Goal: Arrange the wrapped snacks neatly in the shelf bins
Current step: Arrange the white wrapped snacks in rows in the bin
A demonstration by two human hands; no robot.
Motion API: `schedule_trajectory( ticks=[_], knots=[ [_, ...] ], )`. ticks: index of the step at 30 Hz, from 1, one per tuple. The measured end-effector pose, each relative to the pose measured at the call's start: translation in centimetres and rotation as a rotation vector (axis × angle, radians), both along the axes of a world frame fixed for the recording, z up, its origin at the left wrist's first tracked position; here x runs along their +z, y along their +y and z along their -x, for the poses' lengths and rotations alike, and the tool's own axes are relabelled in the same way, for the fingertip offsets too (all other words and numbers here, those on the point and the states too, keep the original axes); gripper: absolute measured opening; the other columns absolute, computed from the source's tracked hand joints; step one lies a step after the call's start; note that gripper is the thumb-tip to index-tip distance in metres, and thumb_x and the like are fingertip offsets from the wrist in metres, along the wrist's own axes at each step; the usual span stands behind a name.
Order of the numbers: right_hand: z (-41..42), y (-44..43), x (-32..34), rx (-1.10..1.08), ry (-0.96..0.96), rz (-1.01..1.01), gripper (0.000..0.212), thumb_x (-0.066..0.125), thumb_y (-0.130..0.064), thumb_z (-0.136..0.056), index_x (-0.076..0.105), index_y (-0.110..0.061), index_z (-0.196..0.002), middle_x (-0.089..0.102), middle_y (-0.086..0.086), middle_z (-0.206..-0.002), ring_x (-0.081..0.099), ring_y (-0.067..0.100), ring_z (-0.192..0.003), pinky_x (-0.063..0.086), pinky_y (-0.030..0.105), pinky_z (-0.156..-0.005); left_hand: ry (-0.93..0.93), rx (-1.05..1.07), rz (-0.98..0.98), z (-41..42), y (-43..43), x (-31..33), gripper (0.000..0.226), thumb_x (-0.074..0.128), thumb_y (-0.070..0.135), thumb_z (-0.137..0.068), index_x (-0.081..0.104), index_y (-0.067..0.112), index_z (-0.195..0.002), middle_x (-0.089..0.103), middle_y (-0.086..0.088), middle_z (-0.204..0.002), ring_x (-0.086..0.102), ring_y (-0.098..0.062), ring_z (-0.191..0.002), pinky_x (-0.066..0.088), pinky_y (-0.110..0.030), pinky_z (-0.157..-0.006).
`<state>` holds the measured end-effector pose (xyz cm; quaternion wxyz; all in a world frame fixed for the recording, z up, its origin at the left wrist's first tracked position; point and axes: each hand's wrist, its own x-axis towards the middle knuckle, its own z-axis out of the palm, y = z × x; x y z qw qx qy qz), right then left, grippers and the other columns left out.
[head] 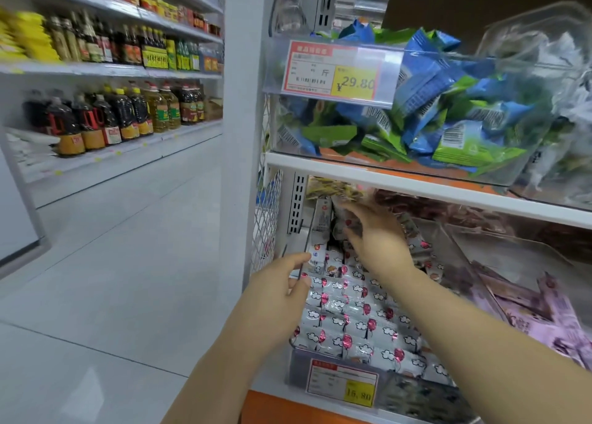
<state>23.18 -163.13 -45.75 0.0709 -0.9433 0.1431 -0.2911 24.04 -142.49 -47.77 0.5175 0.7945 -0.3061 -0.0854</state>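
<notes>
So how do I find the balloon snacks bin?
Find the white shelf beside the aisle. Under the blue and green packs sits a clear bin with a 16.80 tag. Its white packs show pink balloons and clouds; purple packs lie beside them.

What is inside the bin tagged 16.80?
White snack packs with pink balloon prints, laid in rows. The right hand covers those at the back; lower layers are hidden.
</notes>
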Motion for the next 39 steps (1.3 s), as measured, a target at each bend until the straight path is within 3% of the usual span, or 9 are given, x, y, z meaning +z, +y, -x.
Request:
schedule_trajectory(
  ticks=[4,9,14,16,20,26,30,35,39],
  knots=[
    [1.8,0.7,1.1,0.033,-0.23,-0.126,0.041,0.062,-0.016,-0.088,0.055,-0.013,-0.128,0.055,0.009,-0.125,0.055,0.022,-0.109,0.034,0.014,-0.088,-0.029,-0.01,-0.013,0.0,0.1,0.1,0.039,0.045,0.026,-0.097,0.042,0.039,-0.134,0.051,0.019,-0.13,0.051,0.005,-0.1,0.037,0.004,-0.055],
    [7.2,3.5,1.2,0.048,-0.324,-0.373,0.033,0.059,-0.028,-0.09,0.051,-0.026,-0.122,0.063,-0.001,-0.085,0.052,0.012,-0.061,0.039,0.017,-0.055,-0.051,-0.016,-0.021,-0.3,0.2,0.1,0.037,0.046,0.026,-0.097,0.045,0.037,-0.132,0.057,0.014,-0.124,0.053,0.002,-0.104,0.033,0.001,-0.067],
    [8.5,3.3,0.6,0.009,-0.3,-0.786,0.023,0.057,-0.03,-0.091,0.053,-0.023,-0.112,0.066,0.004,-0.084,0.065,0.004,-0.066,0.048,0.018,-0.057,-0.073,-0.008,-0.041,0.0,0.0,0.1,0.036,0.047,0.025,-0.096,0.047,0.035,-0.13,0.056,0.011,-0.125,0.055,0.0,-0.099,0.041,-0.004,-0.074],
    [8.6,3.2,0.7,0.038,-0.293,-0.93,0.027,0.058,-0.028,-0.09,0.055,-0.016,-0.114,0.068,0.002,-0.082,0.067,0.004,-0.065,0.049,0.019,-0.061,-0.156,-0.006,-0.061,0.2,0.0,0.2,0.037,0.047,0.025,-0.096,0.047,0.034,-0.132,0.044,0.014,-0.137,0.042,0.005,-0.109,0.031,-0.011,-0.094],
    [9.2,3.7,1.7,0.164,-0.271,-1.027,0.022,0.058,-0.022,-0.09,0.058,-0.017,-0.112,0.07,0.006,-0.087,0.068,0.012,-0.069,0.054,0.022,-0.067,-0.302,-0.005,-0.094,0.7,-0.1,1.0,0.046,0.05,0.034,-0.094,0.038,0.038,-0.138,0.032,0.02,-0.143,0.028,0.004,-0.126,0.019,-0.016,-0.102],
    [9.3,5.4,3.4,0.383,-0.245,-0.911,0.026,0.061,-0.012,-0.087,0.058,-0.024,-0.109,0.07,-0.009,-0.085,0.066,0.01,-0.075,0.054,0.02,-0.067,-0.311,0.002,0.037,1.1,-0.4,1.8,0.042,0.055,0.031,-0.091,0.047,0.04,-0.131,0.046,0.027,-0.112,0.04,0.007,-0.107,0.032,-0.011,-0.083],
    [7.9,4.4,3.0,0.166,-0.254,-0.522,0.031,0.06,-0.028,-0.089,0.055,-0.026,-0.119,0.066,-0.005,-0.084,0.061,0.019,-0.071,0.047,0.015,-0.062,-0.256,0.118,0.117,0.7,-0.3,1.5,0.038,0.051,0.021,-0.094,0.051,0.035,-0.129,0.05,0.022,-0.122,0.04,0.008,-0.11,0.029,-0.008,-0.09],
    [6.3,2.9,1.6,0.002,-0.313,-0.441,0.038,0.063,-0.024,-0.088,0.056,-0.018,-0.125,0.064,-0.006,-0.082,0.054,0.003,-0.062,0.037,0.003,-0.057,-0.174,0.136,0.036,0.1,-0.1,0.4,0.041,0.049,0.015,-0.095,0.048,0.033,-0.132,0.05,0.012,-0.134,0.046,-0.005,-0.121,0.032,-0.017,-0.097],
    [5.6,2.3,0.6,-0.028,-0.243,-0.431,0.036,0.064,-0.024,-0.087,0.058,-0.015,-0.122,0.063,-0.005,-0.086,0.05,0.0,-0.061,0.036,0.002,-0.055,-0.108,0.115,0.01,-0.2,-0.3,-0.2,0.037,0.046,0.018,-0.097,0.049,0.032,-0.131,0.056,0.016,-0.125,0.056,0.004,-0.089,0.038,0.001,-0.064]
  ],
)
